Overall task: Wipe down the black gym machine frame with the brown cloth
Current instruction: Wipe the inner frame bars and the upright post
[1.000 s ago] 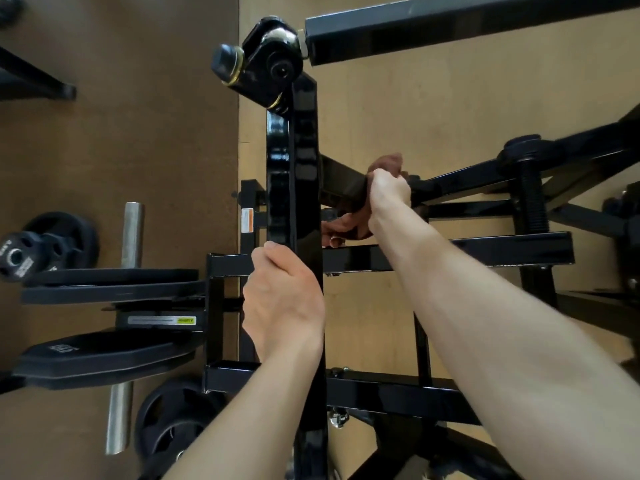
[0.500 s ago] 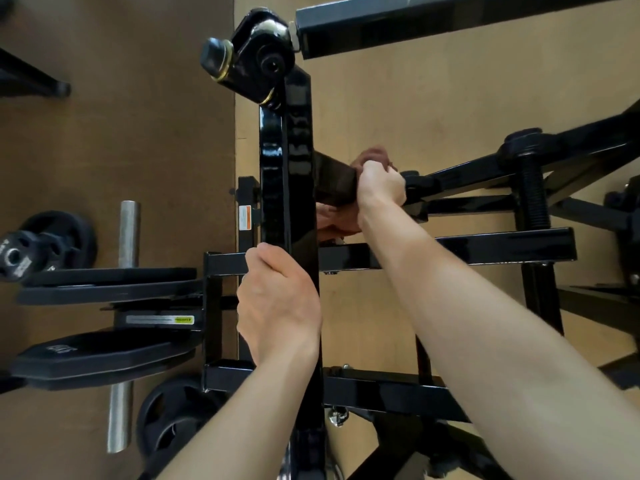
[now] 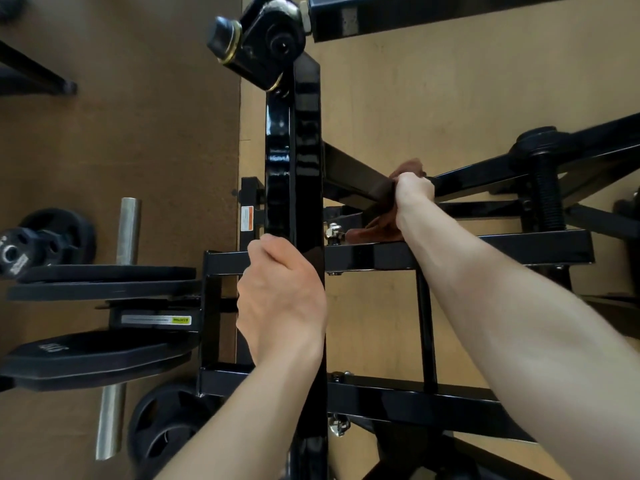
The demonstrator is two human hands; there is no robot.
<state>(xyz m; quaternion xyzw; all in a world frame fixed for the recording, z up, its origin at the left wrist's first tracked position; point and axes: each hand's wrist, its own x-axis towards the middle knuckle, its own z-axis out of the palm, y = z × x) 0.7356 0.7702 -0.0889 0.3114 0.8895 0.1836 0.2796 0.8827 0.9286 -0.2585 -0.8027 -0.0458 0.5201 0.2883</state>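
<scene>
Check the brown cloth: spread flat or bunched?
Bunched. The brown cloth is wrapped around a slanted frame bar under the gripping right hand, loose end hanging below.

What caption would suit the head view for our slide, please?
Right hand wipes a black frame bar with the brown cloth; left hand grips the upright.

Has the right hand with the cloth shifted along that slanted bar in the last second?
Barely: the right hand wavered, ending about where it began, right of the upright post.
</scene>
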